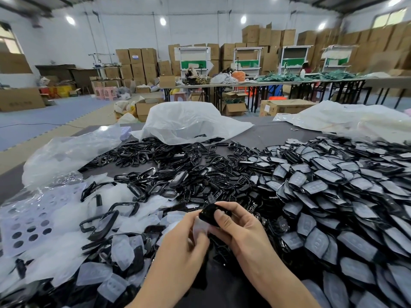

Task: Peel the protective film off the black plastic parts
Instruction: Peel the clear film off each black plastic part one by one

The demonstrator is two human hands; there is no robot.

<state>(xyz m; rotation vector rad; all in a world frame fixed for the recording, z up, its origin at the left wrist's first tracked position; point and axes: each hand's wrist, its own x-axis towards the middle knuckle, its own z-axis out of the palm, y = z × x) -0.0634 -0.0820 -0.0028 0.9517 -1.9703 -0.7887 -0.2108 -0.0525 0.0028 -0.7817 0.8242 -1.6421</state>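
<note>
Grey warehouse table [264, 132] lies heaped with black parts [333, 185]; right hand [239, 230] grips one part [210, 215], left hand [180, 245] pinches its film [199, 227].

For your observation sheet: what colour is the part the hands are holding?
The held part is glossy black, clearest in the head view.
</note>
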